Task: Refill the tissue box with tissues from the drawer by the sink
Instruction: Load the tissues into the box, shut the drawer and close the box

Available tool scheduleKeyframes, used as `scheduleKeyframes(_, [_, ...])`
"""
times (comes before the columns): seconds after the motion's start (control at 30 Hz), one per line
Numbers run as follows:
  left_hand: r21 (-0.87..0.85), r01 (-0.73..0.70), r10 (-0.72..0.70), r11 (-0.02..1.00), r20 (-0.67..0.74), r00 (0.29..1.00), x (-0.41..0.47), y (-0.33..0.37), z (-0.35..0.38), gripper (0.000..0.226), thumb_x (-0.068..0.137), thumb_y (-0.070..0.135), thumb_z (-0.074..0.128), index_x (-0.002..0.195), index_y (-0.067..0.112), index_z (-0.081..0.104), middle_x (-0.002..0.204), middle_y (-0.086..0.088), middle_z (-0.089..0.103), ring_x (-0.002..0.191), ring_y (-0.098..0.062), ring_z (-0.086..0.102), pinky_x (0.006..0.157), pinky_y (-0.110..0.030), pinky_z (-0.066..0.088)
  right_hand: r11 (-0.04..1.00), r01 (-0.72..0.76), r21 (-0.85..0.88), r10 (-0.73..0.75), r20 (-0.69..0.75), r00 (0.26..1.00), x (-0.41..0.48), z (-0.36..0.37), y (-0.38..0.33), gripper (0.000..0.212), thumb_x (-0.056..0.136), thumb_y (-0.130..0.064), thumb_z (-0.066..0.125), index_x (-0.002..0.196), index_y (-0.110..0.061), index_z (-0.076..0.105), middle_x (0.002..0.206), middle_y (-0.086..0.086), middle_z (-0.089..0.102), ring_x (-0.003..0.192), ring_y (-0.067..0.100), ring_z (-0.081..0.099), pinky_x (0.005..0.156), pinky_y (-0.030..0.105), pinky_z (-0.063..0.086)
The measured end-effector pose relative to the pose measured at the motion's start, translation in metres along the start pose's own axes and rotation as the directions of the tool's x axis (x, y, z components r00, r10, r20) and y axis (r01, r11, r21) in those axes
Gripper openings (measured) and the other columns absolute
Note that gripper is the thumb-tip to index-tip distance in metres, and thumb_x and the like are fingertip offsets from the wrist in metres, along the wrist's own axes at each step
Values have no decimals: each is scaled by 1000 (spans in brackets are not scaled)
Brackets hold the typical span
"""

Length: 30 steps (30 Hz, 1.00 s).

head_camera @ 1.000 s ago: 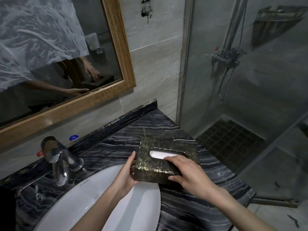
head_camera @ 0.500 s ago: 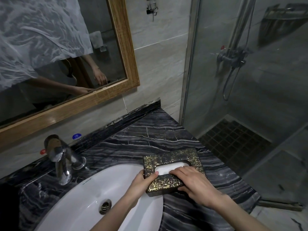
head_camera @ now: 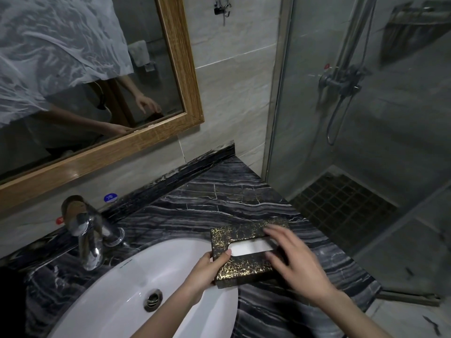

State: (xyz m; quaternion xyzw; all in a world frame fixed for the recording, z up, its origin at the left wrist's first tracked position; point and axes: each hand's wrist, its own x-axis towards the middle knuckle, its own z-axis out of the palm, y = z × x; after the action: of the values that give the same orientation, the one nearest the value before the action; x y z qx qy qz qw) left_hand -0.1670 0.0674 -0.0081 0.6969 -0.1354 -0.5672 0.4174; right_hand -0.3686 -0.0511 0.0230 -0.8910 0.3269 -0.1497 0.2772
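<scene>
Head view: tissue box is set flat on countertop beside sink; near-left corner is pinched by left hand, prob. to steady it; right hand is spread open over slot, blurred, nothing gripped.

Dim, wide-angle warp, blurred right hand

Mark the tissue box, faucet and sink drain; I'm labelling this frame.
tissue box [head_camera: 244, 267]: head view, gold-cracked top face.
faucet [head_camera: 83, 230]: head view, chrome spout.
sink drain [head_camera: 153, 299]: head view, metal stopper.
</scene>
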Motion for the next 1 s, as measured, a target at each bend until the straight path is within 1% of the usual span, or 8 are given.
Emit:
scheduleKeyframes(0.07, [-4, 8, -8, 1000, 11, 1000, -3, -1, -1, 49, 83, 45, 65, 123, 19, 52, 115, 1, 70, 103, -15, 67, 93, -37, 53, 964, -224, 143, 242, -123, 963, -6, -1, 9, 50, 94, -35, 51, 140, -23, 39, 142, -11, 42, 129, 6, 42, 107, 27, 35])
scheduleKeyframes(0.17, [-30, -6, 6, 1000, 1, 1000, -5, -2, -1, 50, 83, 43, 66, 124, 19, 52, 115, 1, 70, 102, -16, 68, 97, -40, 51, 784, -522, 337, 541, 44, 840, -10, 5, 19, 53, 92, -38, 52, 139, -17, 42, 140, 3, 51, 127, 19, 48, 104, 33, 36])
scheduleKeyframes(0.3, [-45, -20, 19, 999, -28, 999, -6, -4, 1, 48, 82, 43, 67, 123, 20, 55, 112, 0, 72, 99, -16, 69, 97, -41, 52, 537, -643, 546, 655, 210, 725, -13, 15, 23, 56, 92, -39, 53, 141, -16, 40, 141, 4, 49, 132, 22, 43, 109, 36, 30])
scheduleKeyframes(0.37, [-43, -27, 25, 999, -41, 999, -7, -6, 1, 47, 81, 46, 68, 121, 24, 57, 111, 2, 72, 100, -16, 69, 101, -43, 49, 484, -642, 595, 670, 220, 709, -12, 18, 24, 56, 91, -38, 54, 141, -16, 40, 143, 4, 48, 132, 21, 43, 112, 38, 30])
scheduleKeyframes(0.5, [-54, -46, 42, 997, -77, 996, -10, -5, -3, 46, 79, 50, 67, 118, 27, 60, 110, 4, 73, 100, -14, 69, 102, -44, 48, 504, -626, 595, 655, 209, 726, -4, 20, 21, 57, 90, -43, 53, 141, -20, 40, 145, 2, 46, 133, 21, 41, 114, 41, 29])
scheduleKeyframes(0.73, [-97, -142, 124, 985, -173, 977, -11, 23, -19, 32, 85, 43, 63, 113, 27, 63, 109, 6, 73, 97, -8, 68, 92, -34, 53, 513, -570, 642, 575, 236, 784, 43, 14, 6, 56, 92, -44, 51, 143, -26, 36, 143, -6, 44, 135, 18, 38, 115, 41, 28])
scheduleKeyframes(0.87, [-137, -139, 104, 981, -237, 966, -2, 37, -33, 32, 84, 47, 63, 109, 27, 63, 110, 7, 72, 101, -11, 66, 95, -37, 51, 532, -535, 656, 524, 242, 817, 79, 17, -1, 56, 88, -48, 54, 140, -28, 42, 138, -8, 51, 129, 14, 46, 113, 40, 32])
scheduleKeyframes(1.0, [-189, -139, 83, 972, -274, 958, 7, 49, -42, 31, 85, 47, 62, 109, 27, 60, 111, 7, 70, 100, -11, 65, 88, -34, 51, 575, -518, 634, 480, 251, 840, 118, 18, -7, 58, 81, -51, 62, 132, -27, 51, 125, -1, 63, 115, 16, 58, 107, 36, 40])
